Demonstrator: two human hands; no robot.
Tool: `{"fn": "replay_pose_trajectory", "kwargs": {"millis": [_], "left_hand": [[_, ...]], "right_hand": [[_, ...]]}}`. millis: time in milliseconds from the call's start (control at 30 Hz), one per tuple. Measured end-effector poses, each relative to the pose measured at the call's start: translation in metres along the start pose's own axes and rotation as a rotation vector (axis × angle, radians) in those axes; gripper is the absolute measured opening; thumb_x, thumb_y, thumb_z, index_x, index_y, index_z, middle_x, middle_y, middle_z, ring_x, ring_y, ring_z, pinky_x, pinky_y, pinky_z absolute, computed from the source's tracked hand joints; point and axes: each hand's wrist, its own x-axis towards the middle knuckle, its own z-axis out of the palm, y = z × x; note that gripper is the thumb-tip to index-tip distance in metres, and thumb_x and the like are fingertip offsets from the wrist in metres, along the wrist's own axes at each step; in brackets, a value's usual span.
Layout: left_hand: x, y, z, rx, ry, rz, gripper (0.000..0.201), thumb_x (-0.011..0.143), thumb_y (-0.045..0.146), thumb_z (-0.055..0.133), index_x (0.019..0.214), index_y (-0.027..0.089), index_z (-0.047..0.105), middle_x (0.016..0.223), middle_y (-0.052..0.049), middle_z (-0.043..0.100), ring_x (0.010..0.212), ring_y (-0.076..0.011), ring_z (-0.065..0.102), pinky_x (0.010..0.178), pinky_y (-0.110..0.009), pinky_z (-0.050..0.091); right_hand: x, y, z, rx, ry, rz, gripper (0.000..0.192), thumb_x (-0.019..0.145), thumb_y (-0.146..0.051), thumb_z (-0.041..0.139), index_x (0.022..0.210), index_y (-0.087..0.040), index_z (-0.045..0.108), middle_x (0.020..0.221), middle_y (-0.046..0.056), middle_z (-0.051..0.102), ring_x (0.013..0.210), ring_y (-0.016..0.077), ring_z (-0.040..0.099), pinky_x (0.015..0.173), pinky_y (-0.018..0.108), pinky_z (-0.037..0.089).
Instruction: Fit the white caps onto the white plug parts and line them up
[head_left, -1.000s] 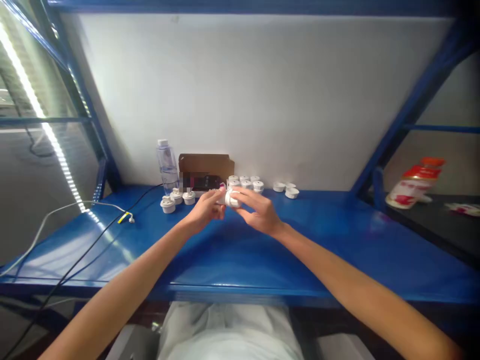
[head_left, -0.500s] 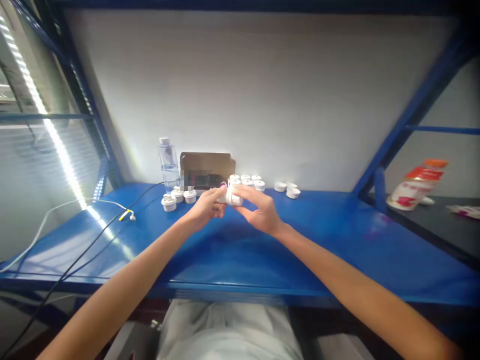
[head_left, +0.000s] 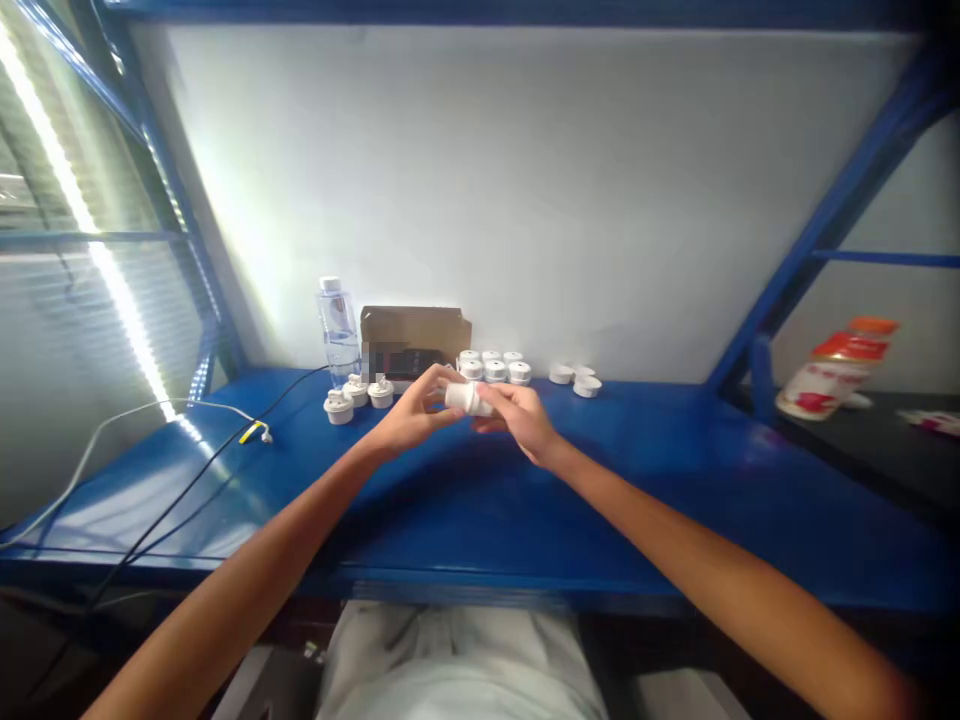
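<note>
pinching one small white plastic fitting (head_left: 466, 398) between left hand (head_left: 411, 418) and right hand (head_left: 521, 420), both closed on it; a slip could knock the white fittings (head_left: 493, 367) at twelve o'clock.

My fingers cover much of the small white plastic part (head_left: 466, 397) near the middle of the frame, so its shape is unclear. A pixelated patch hides the front of the brown cardboard box (head_left: 414, 330) behind it. The white cable (head_left: 112, 425) runs off the left edge.
</note>
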Motion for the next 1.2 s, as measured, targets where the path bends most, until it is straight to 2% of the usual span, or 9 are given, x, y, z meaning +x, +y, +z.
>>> {"fn": "replay_pose_trajectory", "kwargs": {"millis": [133, 300, 367, 500, 633, 800, 933, 1067, 1200], "left_hand": [[0.002, -0.001, 0.004, 0.025, 0.056, 0.017, 0.058, 0.08, 0.044, 0.076, 0.128, 0.026, 0.049, 0.13, -0.01, 0.055, 0.11, -0.0221, 0.06, 0.092, -0.034, 0.05], [0.006, -0.008, 0.003, 0.025, 0.231, -0.225, 0.055, 0.087, 0.065, 0.056, 0.118, 0.019, 0.049, 0.102, -0.01, 0.063, 0.088, -0.024, 0.068, 0.078, -0.041, 0.054], [0.006, -0.008, -0.002, 0.038, 0.201, -0.182, 0.065, 0.079, 0.056, 0.072, 0.126, 0.022, 0.043, 0.113, -0.013, 0.063, 0.102, -0.028, 0.066, 0.084, -0.044, 0.053], [0.005, -0.005, -0.009, 0.093, 0.167, -0.02, 0.108, 0.06, 0.035, 0.09, 0.146, 0.037, 0.023, 0.153, -0.014, 0.039, 0.139, -0.0327, 0.042, 0.102, -0.048, 0.045], [0.004, -0.006, -0.007, 0.069, 0.142, -0.216, 0.067, 0.083, 0.057, 0.067, 0.135, 0.023, 0.042, 0.125, -0.018, 0.062, 0.113, -0.0324, 0.064, 0.093, -0.051, 0.049], [0.003, -0.009, -0.005, 0.161, 0.129, -0.016, 0.096, 0.065, 0.039, 0.087, 0.143, 0.035, 0.031, 0.145, -0.013, 0.05, 0.133, -0.03, 0.05, 0.097, -0.043, 0.047], [0.005, -0.01, -0.007, 0.103, 0.18, -0.177, 0.054, 0.084, 0.053, 0.066, 0.125, 0.023, 0.047, 0.103, -0.009, 0.069, 0.093, -0.0241, 0.069, 0.081, -0.038, 0.052], [0.005, -0.006, -0.008, 0.051, 0.156, -0.001, 0.064, 0.074, 0.036, 0.078, 0.127, 0.027, 0.043, 0.116, -0.007, 0.066, 0.102, -0.0201, 0.066, 0.082, -0.031, 0.05], [0.006, -0.008, -0.003, -0.007, 0.14, -0.202, 0.046, 0.085, 0.057, 0.064, 0.11, 0.019, 0.055, 0.096, -0.007, 0.069, 0.079, -0.0173, 0.068, 0.07, -0.029, 0.05]], "right_hand": [[0.004, 0.001, -0.001, 0.168, 0.038, 0.118, 0.039, 0.082, -0.053, 0.074, 0.095, -0.016, 0.075, 0.085, 0.007, 0.076, 0.071, 0.0193, 0.072, 0.066, 0.029, 0.062], [0.005, 0.002, 0.0, 0.159, 0.046, 0.088, 0.036, 0.079, -0.049, 0.078, 0.093, -0.015, 0.075, 0.089, 0.006, 0.076, 0.072, 0.017, 0.071, 0.067, 0.026, 0.061], [0.004, 0.004, 0.001, 0.155, 0.057, 0.09, 0.036, 0.079, -0.048, 0.079, 0.093, -0.015, 0.075, 0.089, 0.006, 0.075, 0.073, 0.0167, 0.071, 0.068, 0.026, 0.061], [0.004, 0.005, 0.001, 0.182, 0.088, 0.109, 0.034, 0.081, -0.047, 0.077, 0.093, -0.016, 0.074, 0.089, 0.007, 0.076, 0.074, 0.0166, 0.071, 0.07, 0.026, 0.061], [0.004, 0.004, 0.002, 0.16, 0.063, 0.116, 0.033, 0.08, -0.046, 0.078, 0.094, -0.016, 0.074, 0.09, 0.006, 0.075, 0.073, 0.0166, 0.071, 0.068, 0.026, 0.061], [0.005, 0.003, -0.002, 0.188, 0.068, 0.114, 0.033, 0.08, -0.046, 0.078, 0.093, -0.016, 0.075, 0.087, 0.006, 0.076, 0.075, 0.0171, 0.071, 0.071, 0.027, 0.06], [0.006, 0.005, -0.004, 0.141, 0.027, 0.091, 0.035, 0.077, -0.047, 0.08, 0.094, -0.018, 0.076, 0.086, 0.005, 0.075, 0.072, 0.0177, 0.07, 0.066, 0.027, 0.059], [0.005, 0.005, -0.004, 0.12, 0.019, 0.108, 0.039, 0.076, -0.052, 0.078, 0.093, -0.017, 0.077, 0.082, 0.005, 0.074, 0.069, 0.0187, 0.068, 0.062, 0.029, 0.058], [0.004, 0.002, -0.003, 0.112, 0.013, 0.048, 0.04, 0.076, -0.052, 0.078, 0.096, -0.018, 0.077, 0.087, 0.004, 0.075, 0.072, 0.019, 0.069, 0.065, 0.029, 0.058]]}}
